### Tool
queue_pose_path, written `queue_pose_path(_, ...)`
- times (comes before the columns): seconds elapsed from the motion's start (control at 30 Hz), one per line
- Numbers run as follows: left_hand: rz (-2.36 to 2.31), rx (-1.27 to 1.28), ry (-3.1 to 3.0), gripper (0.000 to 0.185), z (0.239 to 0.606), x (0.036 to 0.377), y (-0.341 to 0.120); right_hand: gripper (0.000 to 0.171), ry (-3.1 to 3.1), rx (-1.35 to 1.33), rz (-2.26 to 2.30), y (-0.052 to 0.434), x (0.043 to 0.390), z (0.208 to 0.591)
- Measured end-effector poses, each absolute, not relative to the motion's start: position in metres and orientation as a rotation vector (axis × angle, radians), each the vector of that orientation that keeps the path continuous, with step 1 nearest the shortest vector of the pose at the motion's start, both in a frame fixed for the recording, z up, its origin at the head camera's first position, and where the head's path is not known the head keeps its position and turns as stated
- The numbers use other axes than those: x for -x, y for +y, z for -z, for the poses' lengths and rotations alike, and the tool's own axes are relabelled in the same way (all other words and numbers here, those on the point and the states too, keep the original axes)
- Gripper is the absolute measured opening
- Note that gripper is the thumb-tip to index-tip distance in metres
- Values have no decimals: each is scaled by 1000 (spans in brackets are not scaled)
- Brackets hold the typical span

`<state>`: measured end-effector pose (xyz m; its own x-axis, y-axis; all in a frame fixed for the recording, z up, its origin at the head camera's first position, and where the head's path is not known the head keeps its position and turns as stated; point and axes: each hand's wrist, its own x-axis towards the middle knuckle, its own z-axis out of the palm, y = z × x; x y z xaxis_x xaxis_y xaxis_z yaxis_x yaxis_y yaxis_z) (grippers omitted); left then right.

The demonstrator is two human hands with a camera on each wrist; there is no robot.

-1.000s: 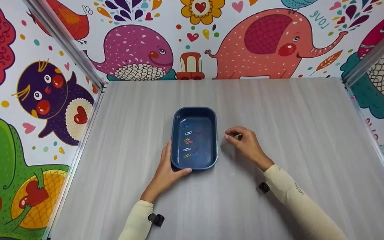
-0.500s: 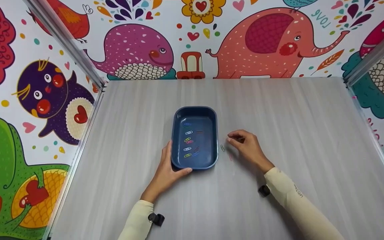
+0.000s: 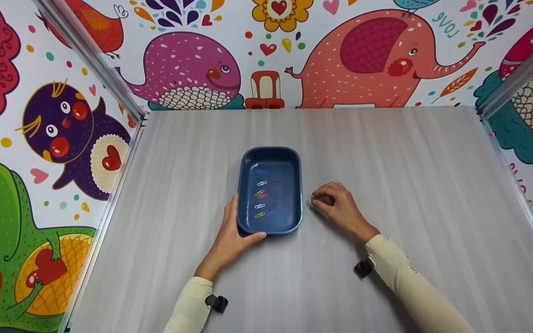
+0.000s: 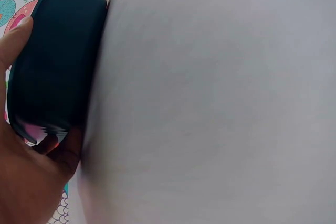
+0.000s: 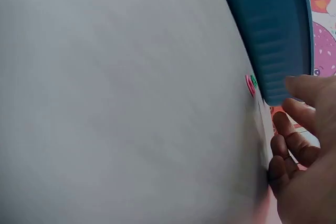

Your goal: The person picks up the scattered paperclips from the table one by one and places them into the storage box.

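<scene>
Tray and hands at mid-desk

Tray (image 3: 271,155) at desk (image 3: 387,152) centre, paper clips (image 3: 262,194) inside; left hand (image 3: 229,240) on its near-left corner, right hand (image 3: 340,208) right of it, loose clip (image 3: 309,205) between.

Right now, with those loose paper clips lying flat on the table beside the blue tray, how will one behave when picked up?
The paper clip by the right hand lies flat and thin on the smooth table, so it will probably slide before lifting. It looks very light and unlikely to roll. The left hand steadies the tray.
</scene>
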<state>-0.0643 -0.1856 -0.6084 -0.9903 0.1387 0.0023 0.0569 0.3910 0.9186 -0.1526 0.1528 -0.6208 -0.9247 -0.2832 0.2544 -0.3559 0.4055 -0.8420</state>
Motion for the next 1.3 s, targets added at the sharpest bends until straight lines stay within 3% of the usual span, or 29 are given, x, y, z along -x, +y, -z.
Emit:
queue_pose_path(0.3, -1661, -143, 2566, 131, 608, 64, -184, 12, -2597, -790, -1361, 156, 151, 629)
queue_pose_path(0.97, -1682, -168, 2553, 131, 610, 65, -184, 22, -2554, -645, -1335, 146, 141, 638)
queue_pose_path(1.3, -1653, -170, 2576, 133, 609, 65, -185, 10, -2459, -707, -1323, 145, 142, 641)
